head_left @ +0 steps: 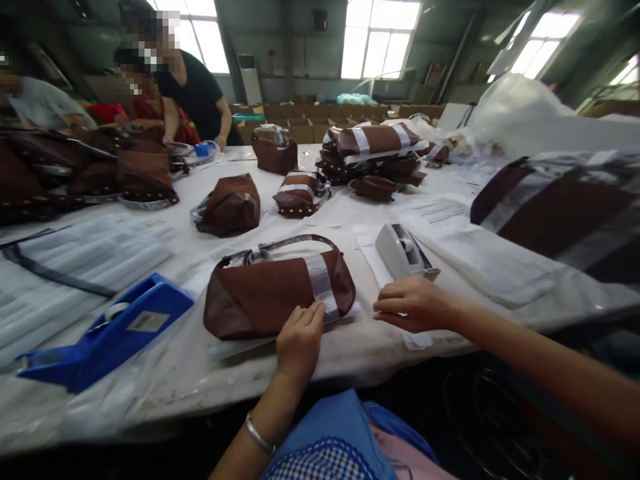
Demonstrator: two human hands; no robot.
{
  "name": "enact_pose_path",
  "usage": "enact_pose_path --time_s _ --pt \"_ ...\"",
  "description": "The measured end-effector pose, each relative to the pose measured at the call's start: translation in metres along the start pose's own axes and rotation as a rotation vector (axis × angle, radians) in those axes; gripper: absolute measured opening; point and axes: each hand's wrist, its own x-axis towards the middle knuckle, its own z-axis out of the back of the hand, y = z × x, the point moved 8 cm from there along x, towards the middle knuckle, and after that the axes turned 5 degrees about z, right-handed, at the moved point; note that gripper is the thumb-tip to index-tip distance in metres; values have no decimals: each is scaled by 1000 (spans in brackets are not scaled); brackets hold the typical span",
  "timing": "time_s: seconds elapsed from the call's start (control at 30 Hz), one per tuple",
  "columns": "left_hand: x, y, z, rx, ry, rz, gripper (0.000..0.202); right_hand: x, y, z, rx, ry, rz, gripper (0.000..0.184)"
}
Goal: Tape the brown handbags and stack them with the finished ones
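A brown handbag (265, 293) lies on its side at the table's front, its strap (300, 239) toward the back. A whitish wrapping strip (320, 277) runs around its right part. My left hand (300, 340) has its fingers together on the strip at the bag's lower front edge; its thumb is hidden. Just right of the bag, my right hand (417, 303) hovers with curled fingers, thumb close to the fingertips. Whatever is between them is too small to make out. Right behind that hand stands a grey tape dispenser (395, 250).
A blue tape dispenser (135, 327) lies left, beside white wrapping sheets (100, 260). More brown bags (233, 203) stand farther back; a large wrapped one (550, 207) is at right. White sheets (480, 253) lie right. Across the table, a person in black (195, 93) works near others.
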Motion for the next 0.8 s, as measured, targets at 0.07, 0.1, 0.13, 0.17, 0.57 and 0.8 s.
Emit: enact_pose_path --time_s 0.07,0.1,0.13,0.17,0.57,0.8 --pt "1 1 0 -21 -5 24 31 35 3 -5 23 26 98 32" --pt "1 2 0 -31 -5 36 29 51 2 -8 32 46 133 32" --pt "0 2 -1 -40 -4 47 28 66 0 -12 29 76 165 31" --pt "0 2 -1 -47 -2 55 27 80 -3 -16 14 114 198 29" --pt "1 1 0 -42 -6 82 20 152 -6 -50 -322 369 272 14" --pt "3 1 2 -55 -23 82 18 175 -35 -30 -554 463 165 41"
